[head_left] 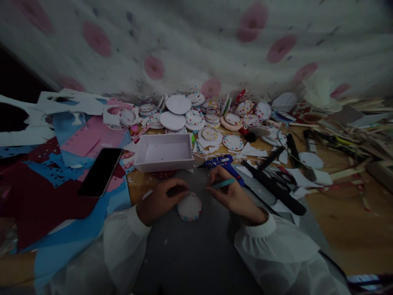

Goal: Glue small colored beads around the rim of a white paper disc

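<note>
my left hand (159,200) lies on the grey mat (196,246), fingers stretched flat and close together, their tips pressing on the upper left edge of a small round disc (189,207). the disc lies flat on the mat, white on top with a rim of coloured dots, just in front of me and between both my hands. being round, it has no long axis that i can make out.

my right hand (235,196) sits just to the right of the disc, apart from it. thumb and forefinger pinch a thin teal stick (223,184). the stick lies nearly level, its long axis running left to right with the right end slightly higher; the left end sits under my fingertips, the right end pokes out over the back of the hand. whether it is a pen or a tool i cannot tell.

right behind that hand lies a blue glue gun (225,164), its nozzle pointing left towards a white shallow box (164,152). a black phone (100,172) lies face up on red, pink and blue paper sheets (61,164) at my left. further back, stacks of finished dotted discs (196,116) crowd the wooden table (346,221) along a spotted cloth (196,41). black scissors (276,184) lie to the right.
</note>
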Demonstrator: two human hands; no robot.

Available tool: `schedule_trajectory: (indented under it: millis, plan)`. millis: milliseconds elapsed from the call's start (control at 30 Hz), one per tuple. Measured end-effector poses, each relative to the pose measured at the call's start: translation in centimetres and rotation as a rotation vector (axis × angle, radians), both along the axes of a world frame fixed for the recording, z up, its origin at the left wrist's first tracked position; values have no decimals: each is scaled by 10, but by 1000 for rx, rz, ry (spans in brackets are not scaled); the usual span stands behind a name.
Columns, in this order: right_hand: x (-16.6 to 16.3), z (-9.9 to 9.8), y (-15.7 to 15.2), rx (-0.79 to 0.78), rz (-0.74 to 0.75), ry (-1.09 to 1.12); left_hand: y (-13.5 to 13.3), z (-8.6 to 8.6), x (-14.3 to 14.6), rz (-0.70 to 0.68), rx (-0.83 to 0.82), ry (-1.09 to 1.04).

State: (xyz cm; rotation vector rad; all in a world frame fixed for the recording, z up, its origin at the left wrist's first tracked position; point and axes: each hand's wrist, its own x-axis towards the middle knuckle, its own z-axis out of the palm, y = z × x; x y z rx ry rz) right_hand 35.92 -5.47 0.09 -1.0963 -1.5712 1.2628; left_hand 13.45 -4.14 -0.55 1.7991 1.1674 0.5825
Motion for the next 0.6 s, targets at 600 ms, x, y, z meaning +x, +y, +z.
schedule_trajectory:
  millis: [600]
  plan:
    - [-2, -2, 0, -24, -5, -5, 0, -3, -2, -13, 22, 9]
